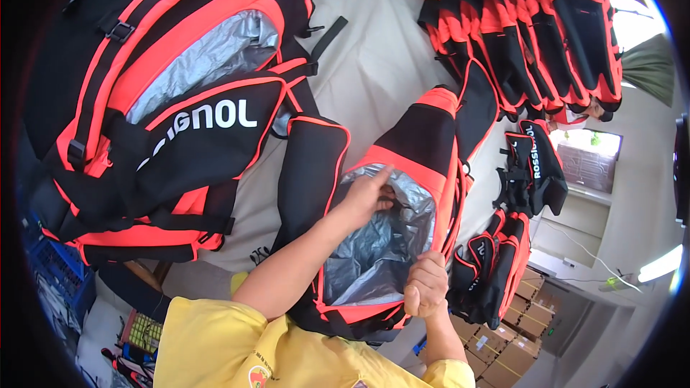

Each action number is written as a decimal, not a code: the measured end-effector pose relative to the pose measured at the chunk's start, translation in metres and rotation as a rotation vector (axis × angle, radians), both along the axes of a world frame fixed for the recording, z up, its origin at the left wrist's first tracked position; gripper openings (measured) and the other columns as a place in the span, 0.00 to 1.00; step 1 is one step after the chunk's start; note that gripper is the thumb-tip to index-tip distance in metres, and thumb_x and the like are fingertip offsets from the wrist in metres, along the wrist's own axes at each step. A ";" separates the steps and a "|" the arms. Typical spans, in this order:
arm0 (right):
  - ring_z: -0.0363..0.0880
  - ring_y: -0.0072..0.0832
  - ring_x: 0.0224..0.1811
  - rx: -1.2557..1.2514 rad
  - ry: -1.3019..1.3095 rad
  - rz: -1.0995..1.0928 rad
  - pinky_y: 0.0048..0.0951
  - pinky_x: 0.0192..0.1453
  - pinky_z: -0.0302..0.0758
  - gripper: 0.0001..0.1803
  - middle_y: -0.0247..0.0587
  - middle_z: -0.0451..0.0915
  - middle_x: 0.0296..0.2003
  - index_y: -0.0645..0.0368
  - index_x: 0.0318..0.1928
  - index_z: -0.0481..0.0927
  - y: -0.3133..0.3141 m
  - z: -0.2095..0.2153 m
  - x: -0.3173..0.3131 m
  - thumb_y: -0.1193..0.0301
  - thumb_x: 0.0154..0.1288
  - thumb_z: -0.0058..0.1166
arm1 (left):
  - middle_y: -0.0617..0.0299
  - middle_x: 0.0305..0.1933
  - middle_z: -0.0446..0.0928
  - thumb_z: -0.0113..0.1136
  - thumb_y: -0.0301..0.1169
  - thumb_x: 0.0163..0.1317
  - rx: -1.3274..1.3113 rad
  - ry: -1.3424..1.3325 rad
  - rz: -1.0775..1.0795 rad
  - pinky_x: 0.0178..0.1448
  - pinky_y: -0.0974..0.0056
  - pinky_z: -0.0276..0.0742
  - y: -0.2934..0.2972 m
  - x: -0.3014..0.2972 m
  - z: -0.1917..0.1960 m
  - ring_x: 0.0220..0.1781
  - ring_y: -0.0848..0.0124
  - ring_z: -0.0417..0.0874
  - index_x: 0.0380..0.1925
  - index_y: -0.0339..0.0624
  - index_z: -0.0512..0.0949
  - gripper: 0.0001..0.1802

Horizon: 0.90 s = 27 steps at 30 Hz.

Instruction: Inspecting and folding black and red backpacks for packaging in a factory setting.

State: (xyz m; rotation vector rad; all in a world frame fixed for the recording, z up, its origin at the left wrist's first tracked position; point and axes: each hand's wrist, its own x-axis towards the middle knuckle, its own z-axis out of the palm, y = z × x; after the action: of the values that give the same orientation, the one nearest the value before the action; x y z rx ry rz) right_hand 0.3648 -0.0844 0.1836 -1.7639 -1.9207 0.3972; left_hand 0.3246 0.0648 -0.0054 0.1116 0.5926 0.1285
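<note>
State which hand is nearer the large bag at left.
Left. The left hand is at the smaller bag, right of the large bag; the right hand is there too, farther right.

Head-worn fisheye, looking down, close above bag (370, 248).

a second bag (205, 111) lies left of the held bag (384, 244).

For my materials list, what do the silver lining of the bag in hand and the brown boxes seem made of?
Silver lining: perhaps foil-coated film or fabric; shiny and crinkled. Brown boxes: likely cardboard; matte, with flat faces and square corners.
</note>
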 end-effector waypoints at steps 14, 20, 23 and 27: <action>0.75 0.38 0.26 0.013 -0.049 -0.108 0.45 0.49 0.76 0.13 0.38 0.74 0.21 0.57 0.18 0.74 -0.008 0.000 -0.004 0.73 0.59 0.59 | 0.32 0.42 0.85 0.49 0.54 0.83 0.989 0.369 -0.409 0.54 0.42 0.77 -0.003 -0.032 0.037 0.49 0.35 0.84 0.38 0.27 0.82 0.35; 0.72 0.39 0.26 0.010 -0.114 -0.078 0.45 0.47 0.75 0.17 0.38 0.68 0.19 0.56 0.17 0.72 0.026 -0.023 -0.002 0.71 0.59 0.65 | 0.46 0.64 0.79 0.74 0.36 0.60 2.286 0.545 -0.408 0.71 0.37 0.71 0.023 -0.127 0.097 0.73 0.42 0.73 0.50 0.41 0.84 0.20; 0.74 0.40 0.29 -0.005 -0.040 -0.056 0.45 0.50 0.74 0.17 0.38 0.70 0.21 0.55 0.18 0.74 0.061 -0.050 -0.001 0.69 0.56 0.70 | 0.41 0.75 0.66 0.76 0.34 0.56 2.378 0.794 -0.410 0.77 0.33 0.61 0.032 -0.168 0.084 0.80 0.36 0.61 0.65 0.42 0.77 0.35; 0.81 0.42 0.44 -0.072 0.035 -0.095 0.45 0.60 0.73 0.10 0.42 0.81 0.32 0.58 0.29 0.83 0.086 -0.099 -0.011 0.66 0.60 0.69 | 0.34 0.78 0.58 0.71 0.23 0.62 2.025 1.172 -0.212 0.76 0.41 0.65 0.041 -0.216 0.068 0.78 0.34 0.62 0.73 0.37 0.69 0.38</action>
State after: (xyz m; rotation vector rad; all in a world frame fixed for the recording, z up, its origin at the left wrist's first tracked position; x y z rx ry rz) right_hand 0.3541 0.0020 0.0848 -1.8738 -1.8117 0.4656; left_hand 0.1088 0.1058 0.0625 2.3327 1.3905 0.4251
